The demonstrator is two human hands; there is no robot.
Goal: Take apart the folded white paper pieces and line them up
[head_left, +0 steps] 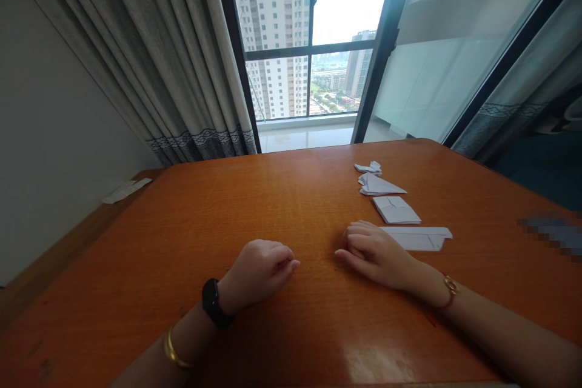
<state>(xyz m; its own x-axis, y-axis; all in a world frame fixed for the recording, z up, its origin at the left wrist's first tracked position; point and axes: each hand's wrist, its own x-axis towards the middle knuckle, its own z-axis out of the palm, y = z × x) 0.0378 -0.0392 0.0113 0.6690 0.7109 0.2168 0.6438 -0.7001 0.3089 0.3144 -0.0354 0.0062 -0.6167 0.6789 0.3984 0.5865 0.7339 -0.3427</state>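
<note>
My left hand [259, 273] rests on the wooden table [273, 194], its fingers curled in a loose fist with nothing showing in them. My right hand [373, 253] also lies curled on the wood, thumb stretched out to the left, with no object visible in its grasp. Just behind it is a long folded paper strip [421, 238], whose left end the hand covers; whether they touch I cannot tell. Farther back, in a column, are a folded paper square [396, 210], a pointed folded paper [381, 184] and a small crumpled-looking folded paper [370, 168].
A pale paper [126, 190] lies along the left edge by the wall. Grey curtains [182, 60] and a window [309, 54] stand beyond the table's far edge. At the right edge a bluish blurred patch [552, 233] cannot be made out.
</note>
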